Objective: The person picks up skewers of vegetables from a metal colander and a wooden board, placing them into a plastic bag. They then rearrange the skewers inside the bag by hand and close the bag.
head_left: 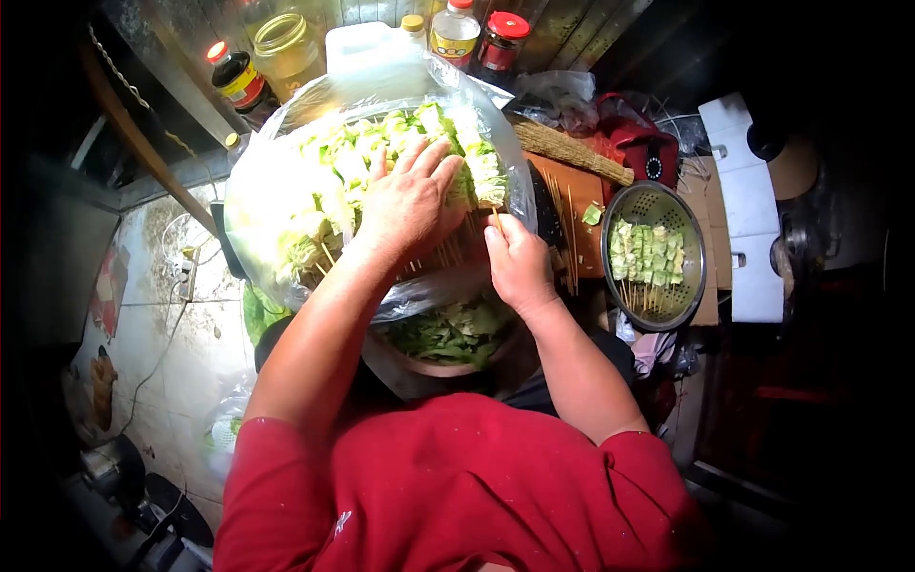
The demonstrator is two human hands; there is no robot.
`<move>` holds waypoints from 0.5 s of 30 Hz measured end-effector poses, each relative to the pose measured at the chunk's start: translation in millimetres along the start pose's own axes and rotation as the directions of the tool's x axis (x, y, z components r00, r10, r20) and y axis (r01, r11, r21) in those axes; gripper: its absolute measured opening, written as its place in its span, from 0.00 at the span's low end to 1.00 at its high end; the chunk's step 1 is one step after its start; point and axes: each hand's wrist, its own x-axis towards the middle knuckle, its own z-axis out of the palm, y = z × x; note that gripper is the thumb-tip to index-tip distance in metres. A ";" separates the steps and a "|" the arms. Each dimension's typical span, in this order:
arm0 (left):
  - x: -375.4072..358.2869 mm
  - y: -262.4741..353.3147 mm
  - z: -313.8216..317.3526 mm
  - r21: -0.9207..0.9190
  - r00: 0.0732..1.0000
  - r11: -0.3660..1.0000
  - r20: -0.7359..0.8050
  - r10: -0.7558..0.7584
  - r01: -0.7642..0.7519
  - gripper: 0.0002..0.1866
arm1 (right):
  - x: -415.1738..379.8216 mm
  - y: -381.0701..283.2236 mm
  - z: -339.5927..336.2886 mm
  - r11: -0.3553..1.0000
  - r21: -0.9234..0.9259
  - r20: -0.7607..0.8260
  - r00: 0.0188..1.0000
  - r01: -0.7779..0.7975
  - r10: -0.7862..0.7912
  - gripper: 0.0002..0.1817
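My left hand (412, 198) lies flat, fingers spread, on a pile of cabbage skewers (343, 181) in a bowl lined with a clear plastic bag (257, 191). Just to the right, my right hand (515, 257) is closed around the stick end of a skewer (495, 215) at the edge of that pile. Below my hands sits a second bowl of loose green leaves (448, 334). My red sleeves fill the bottom of the view.
A metal colander (691, 224) with several finished vegetable skewers stands at the right, beside loose bamboo sticks (562, 229) on a wooden board. Sauce bottles and jars (477, 33) and a white jug (367, 57) line the back. Tiled floor lies at the left.
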 end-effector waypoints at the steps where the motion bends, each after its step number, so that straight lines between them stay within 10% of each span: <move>1: 0.8 1.9 -0.5 0.012 1.000 1.000 0.009 -0.023 0.023 0.26 | -0.2 -2.5 -1.9 1.000 -0.014 -0.002 1.000 0.008 -0.008 0.11; 15: 6.3 3.2 6.6 -0.072 0.995 0.997 -0.089 -0.041 0.034 0.33 | 33.4 -13.8 -0.9 0.889 -0.456 0.109 0.994 0.031 0.021 0.05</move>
